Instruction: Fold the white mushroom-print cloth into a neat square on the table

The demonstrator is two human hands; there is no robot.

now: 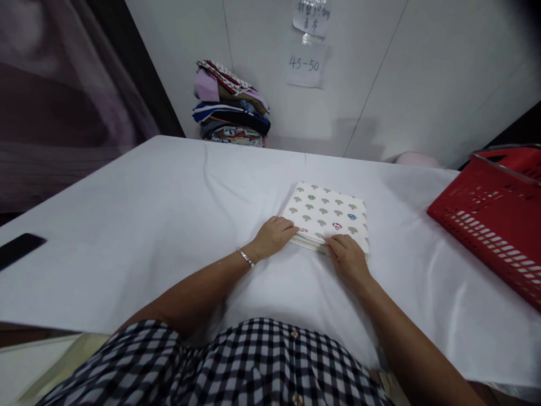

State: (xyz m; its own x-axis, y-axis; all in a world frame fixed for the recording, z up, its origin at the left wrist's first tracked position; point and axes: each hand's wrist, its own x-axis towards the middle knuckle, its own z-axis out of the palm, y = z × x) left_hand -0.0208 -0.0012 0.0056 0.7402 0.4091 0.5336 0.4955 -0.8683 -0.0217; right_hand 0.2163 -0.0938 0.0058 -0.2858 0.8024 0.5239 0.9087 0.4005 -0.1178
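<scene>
- Folded printed cloth, off-white with grey mushrooms and a few coloured motifs, lies flat on the white counter, right of centre, in front of the person.
- Left hand: fingers curled over the near-left corner, looks like a pinch; thumb grip partly hidden.
- Right hand: thumb and fingertips pinching the near edge, right of its middle.
- Two spaced grips probably keep that edge straight and the layers lined up; layers show along it, between and below the hands.
- Long axis: roughly side to side, tilted a bit, right end nearer the person. Not by much; packet looks only somewhat wider than deep.
- Mushroom caps seem to point away from the person, stems toward them.
- Bare counter around the cloth likely leaves the arms room.
- Red basket at the right side, apart from the cloth, presumably kept in reach but out of the way; contents can't be told.
- Fabric stack by the wall at the far edge, likely parked clear of the hands.
- Dark flat object at far left, well apart.
</scene>
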